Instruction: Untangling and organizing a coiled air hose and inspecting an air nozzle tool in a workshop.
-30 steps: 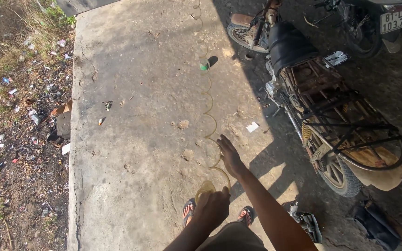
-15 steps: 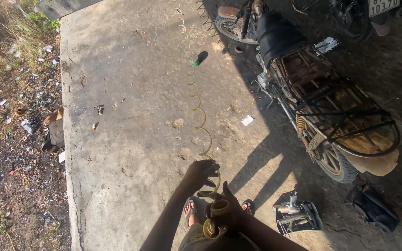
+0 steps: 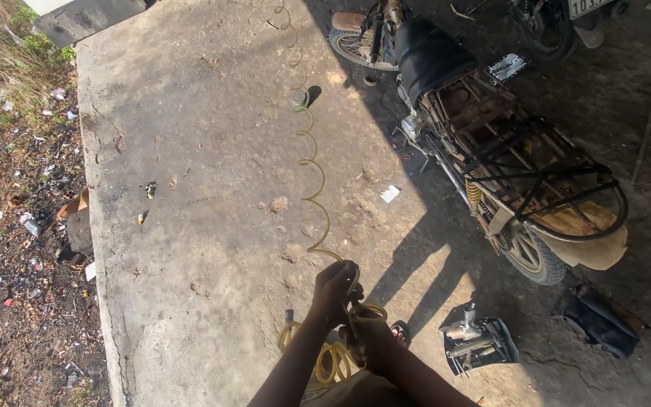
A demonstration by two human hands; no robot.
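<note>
Concrete slab (image 3: 212,151) fills the frame, litter on the left edge, motorbike (image 3: 491,158) upper right. Left hand (image 3: 334,286) at bottom centre, fingers clenched on coiled hose (image 3: 312,162), which runs up to top centre. Right hand (image 3: 367,335) just below grasps gathered hose loops. Toolbox (image 3: 480,343) to lower right, near the rear wheel.

**Hands gather a coiled hose on a concrete slab**

The left hand (image 3: 337,286) grips a yellow coiled air hose (image 3: 312,162) that stretches away across the concrete slab (image 3: 190,151). The right hand (image 3: 367,339) holds gathered loops just below it. A motorcycle (image 3: 491,151) stands to the right in shadow, with a tray of tools (image 3: 478,344) near its rear wheel. Litter strews the ground (image 3: 16,226) at left.
</note>
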